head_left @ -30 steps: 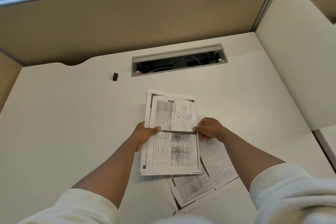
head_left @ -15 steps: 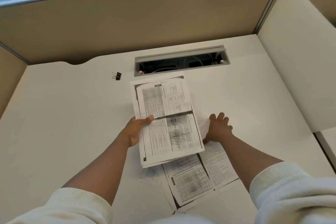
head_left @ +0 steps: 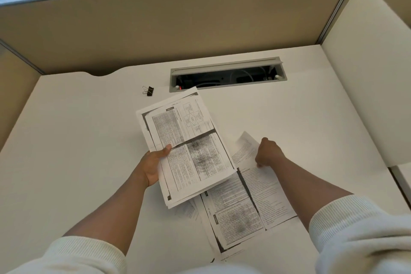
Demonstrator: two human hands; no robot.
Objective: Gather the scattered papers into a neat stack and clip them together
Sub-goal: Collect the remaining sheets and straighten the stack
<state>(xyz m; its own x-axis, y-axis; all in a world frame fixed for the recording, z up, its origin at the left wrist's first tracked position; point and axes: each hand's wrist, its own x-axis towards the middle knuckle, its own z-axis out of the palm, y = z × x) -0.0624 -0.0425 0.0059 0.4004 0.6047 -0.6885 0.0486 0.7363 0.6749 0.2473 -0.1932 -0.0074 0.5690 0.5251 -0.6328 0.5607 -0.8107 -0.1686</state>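
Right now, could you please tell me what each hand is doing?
Left hand: closed, gripping the gathered stack of papers.
Right hand: closed, fingers curled on a loose sheet on the desk.

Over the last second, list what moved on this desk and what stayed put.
The left hand swung its held stack up and leftward. The right hand let go of that stack and now grips a loose sheet, lifting it. The binder clip and remaining papers stayed put.
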